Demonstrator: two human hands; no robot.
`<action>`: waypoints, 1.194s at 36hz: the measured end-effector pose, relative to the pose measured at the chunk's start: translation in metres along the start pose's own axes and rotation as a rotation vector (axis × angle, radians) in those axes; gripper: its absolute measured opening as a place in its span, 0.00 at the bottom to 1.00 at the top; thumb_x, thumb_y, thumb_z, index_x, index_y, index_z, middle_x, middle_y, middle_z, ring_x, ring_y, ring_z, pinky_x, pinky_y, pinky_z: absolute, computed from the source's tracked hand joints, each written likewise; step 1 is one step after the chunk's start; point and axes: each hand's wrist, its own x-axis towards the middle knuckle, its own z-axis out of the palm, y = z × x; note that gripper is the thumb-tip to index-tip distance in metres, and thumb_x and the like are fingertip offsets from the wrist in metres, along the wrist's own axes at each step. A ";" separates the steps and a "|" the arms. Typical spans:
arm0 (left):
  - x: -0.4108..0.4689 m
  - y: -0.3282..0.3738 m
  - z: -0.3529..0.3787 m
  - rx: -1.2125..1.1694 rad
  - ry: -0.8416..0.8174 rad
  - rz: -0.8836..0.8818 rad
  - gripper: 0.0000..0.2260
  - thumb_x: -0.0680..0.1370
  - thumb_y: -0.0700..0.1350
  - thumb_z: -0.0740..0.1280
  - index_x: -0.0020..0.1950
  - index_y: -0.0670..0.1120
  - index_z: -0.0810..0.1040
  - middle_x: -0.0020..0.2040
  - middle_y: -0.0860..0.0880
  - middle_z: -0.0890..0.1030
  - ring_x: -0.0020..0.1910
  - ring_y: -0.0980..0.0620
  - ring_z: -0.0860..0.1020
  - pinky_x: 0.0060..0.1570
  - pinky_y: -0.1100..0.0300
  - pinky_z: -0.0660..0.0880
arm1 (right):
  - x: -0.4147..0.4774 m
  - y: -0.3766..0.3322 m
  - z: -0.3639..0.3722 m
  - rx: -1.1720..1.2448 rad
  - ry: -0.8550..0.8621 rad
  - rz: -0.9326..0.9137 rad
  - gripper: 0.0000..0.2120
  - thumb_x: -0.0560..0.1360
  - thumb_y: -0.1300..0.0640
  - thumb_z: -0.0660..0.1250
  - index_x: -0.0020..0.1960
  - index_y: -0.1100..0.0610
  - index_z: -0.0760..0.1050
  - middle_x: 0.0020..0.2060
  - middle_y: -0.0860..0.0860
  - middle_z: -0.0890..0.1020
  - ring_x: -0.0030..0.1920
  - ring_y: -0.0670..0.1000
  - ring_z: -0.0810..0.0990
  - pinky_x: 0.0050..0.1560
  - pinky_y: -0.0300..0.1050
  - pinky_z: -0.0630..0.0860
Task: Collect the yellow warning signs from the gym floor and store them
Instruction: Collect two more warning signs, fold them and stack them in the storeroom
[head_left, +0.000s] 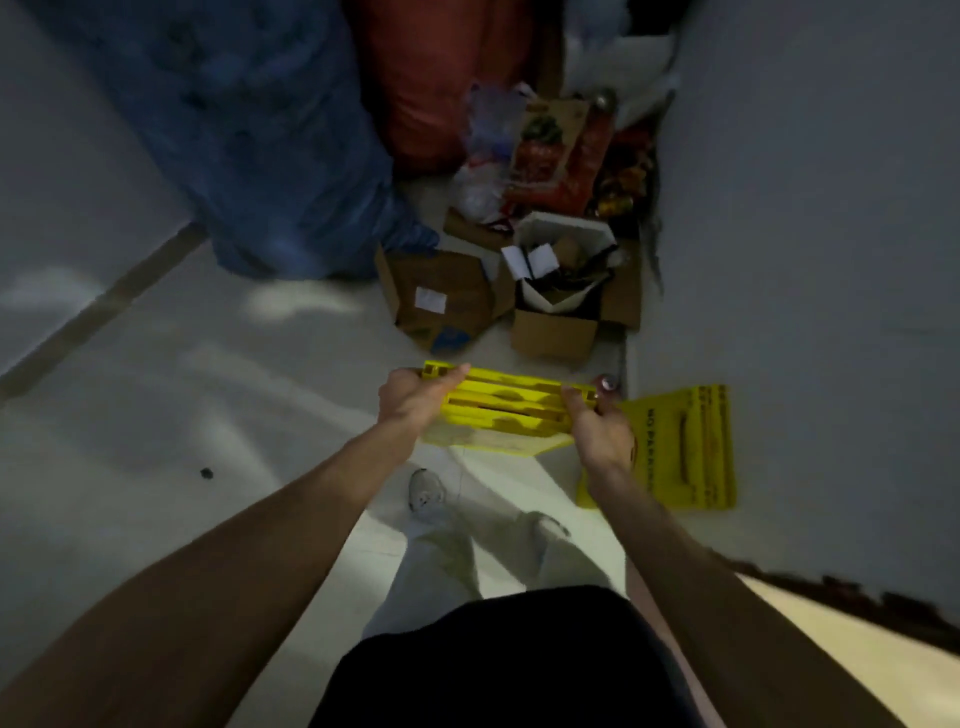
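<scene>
I hold a stack of folded yellow warning signs (506, 402) out in front of me, top edges up, above the pale floor. My left hand (415, 397) grips the stack's left end and my right hand (597, 423) grips its right end. More folded yellow signs (685, 449) lean against the wall on the right, just beyond my right hand; black lettering shows on the front one.
Open cardboard boxes (447, 299) full of clutter fill the corner ahead. A big blue bag (270, 156) and a red bag (441, 88) stand behind them. A white wall (810, 234) closes the right side. My shoe (426, 488) is on the floor below the signs.
</scene>
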 end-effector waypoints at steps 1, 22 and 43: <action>0.007 0.004 -0.002 0.042 -0.036 0.012 0.24 0.68 0.62 0.72 0.48 0.42 0.83 0.50 0.42 0.83 0.52 0.43 0.80 0.47 0.58 0.73 | 0.000 0.002 0.005 0.014 0.035 0.025 0.23 0.78 0.44 0.63 0.65 0.59 0.76 0.62 0.62 0.78 0.63 0.62 0.75 0.51 0.45 0.66; 0.034 0.100 0.116 0.620 -0.478 0.323 0.32 0.72 0.57 0.70 0.69 0.39 0.70 0.67 0.44 0.74 0.66 0.43 0.73 0.61 0.54 0.70 | 0.017 0.075 0.018 0.600 0.438 0.476 0.26 0.72 0.38 0.65 0.54 0.60 0.80 0.50 0.62 0.83 0.50 0.63 0.81 0.53 0.55 0.78; 0.098 0.102 0.210 0.967 -0.874 0.558 0.16 0.74 0.53 0.69 0.51 0.41 0.80 0.44 0.47 0.78 0.46 0.49 0.75 0.44 0.60 0.67 | 0.058 0.086 0.083 0.991 0.814 0.696 0.13 0.75 0.48 0.67 0.52 0.55 0.83 0.44 0.54 0.84 0.47 0.54 0.79 0.50 0.46 0.74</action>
